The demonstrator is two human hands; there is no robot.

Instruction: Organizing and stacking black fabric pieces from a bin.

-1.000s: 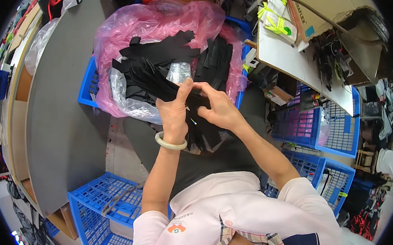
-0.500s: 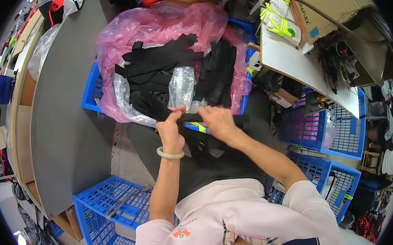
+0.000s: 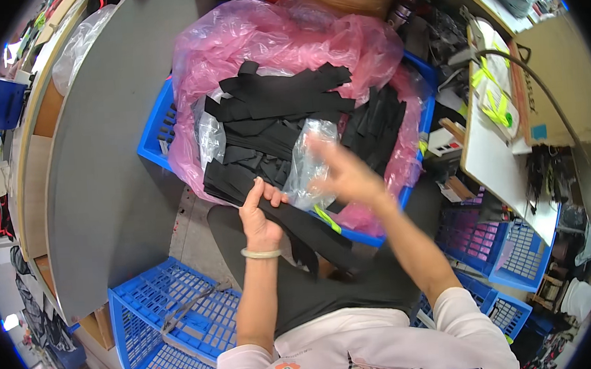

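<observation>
My left hand [image 3: 262, 218] is closed around a bundle of black fabric strips [image 3: 312, 232], thumb on top. The bundle slants from the near left of the crate down over my lap. My right hand [image 3: 351, 175], blurred by motion, is over a clear plastic bag [image 3: 306, 163] with thumb and fingers apart, and nothing shows in it. More black strips [image 3: 282, 93] lie stacked beyond the bag, and another pile of strips [image 3: 377, 127] lies to its right. All rest on pink plastic sheeting [image 3: 230, 38] lining a blue crate [image 3: 156, 122].
A grey tabletop [image 3: 109, 163] curves along my left. Another blue crate [image 3: 174, 309] stands at the lower left, and more blue crates [image 3: 519, 244] sit at the right. A white-topped table [image 3: 507, 176] with a cardboard box [image 3: 556, 84] is at the far right.
My right hand has left the strips beside my left hand and moved up over the clear bag, opening. My left hand keeps hold of the strips. The whole view has shifted.
</observation>
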